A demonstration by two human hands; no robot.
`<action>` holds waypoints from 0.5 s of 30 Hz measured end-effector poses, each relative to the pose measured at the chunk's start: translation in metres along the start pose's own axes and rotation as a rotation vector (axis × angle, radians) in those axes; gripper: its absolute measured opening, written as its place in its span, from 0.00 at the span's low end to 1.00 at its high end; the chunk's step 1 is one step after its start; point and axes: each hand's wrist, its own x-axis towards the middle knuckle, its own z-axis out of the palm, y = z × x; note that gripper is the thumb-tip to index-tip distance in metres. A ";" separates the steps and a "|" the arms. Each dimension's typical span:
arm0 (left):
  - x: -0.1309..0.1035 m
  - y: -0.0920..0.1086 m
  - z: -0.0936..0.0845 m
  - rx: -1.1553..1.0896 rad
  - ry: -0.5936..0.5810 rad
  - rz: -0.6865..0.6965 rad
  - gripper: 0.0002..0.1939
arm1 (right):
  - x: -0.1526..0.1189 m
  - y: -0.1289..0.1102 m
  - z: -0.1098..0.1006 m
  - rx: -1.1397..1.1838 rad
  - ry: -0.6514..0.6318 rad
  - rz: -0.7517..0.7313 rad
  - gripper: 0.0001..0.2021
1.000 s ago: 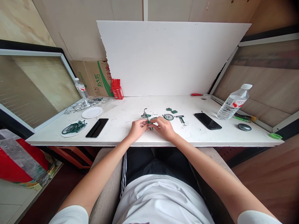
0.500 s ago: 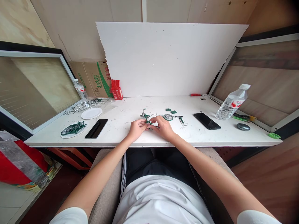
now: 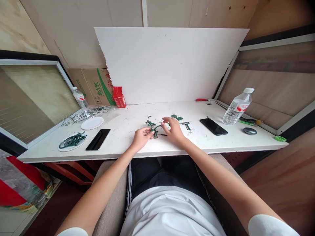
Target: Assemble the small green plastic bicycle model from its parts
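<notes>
My left hand is closed, pinching a green toy bicycle frame just above the white table. A thin dark green curved piece arches from the frame toward my right hand. That hand is open, thumb and fingers apart, with its palm over the table. Whether its thumb touches the curved piece I cannot tell. Just behind the frame are a small wheel and handlebar part. A thin black rod lies between my hands. Further right rests a green and silver T-shaped part.
Green flat pieces lie behind my right hand. A black phone, water bottle and grey round case are on the right. On the left are another phone, a plate of green parts and an upturned plate.
My right hand has come away from my left and moved slightly right, its fingers spreading. It now covers where the spoked wheel lay. My left hand keeps the frame. The view has shifted slightly.
</notes>
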 end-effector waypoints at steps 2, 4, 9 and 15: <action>0.000 0.000 0.000 0.013 -0.010 0.007 0.21 | 0.006 0.018 -0.009 -0.065 0.011 0.075 0.15; 0.000 0.001 0.000 0.017 -0.015 0.009 0.20 | 0.010 0.040 -0.020 -0.121 -0.007 0.137 0.18; -0.002 0.002 0.001 0.014 0.002 0.009 0.19 | 0.017 0.089 -0.050 -0.197 -0.056 0.328 0.22; -0.002 0.004 0.001 -0.003 0.037 -0.030 0.25 | 0.015 0.102 -0.059 -0.228 -0.081 0.401 0.21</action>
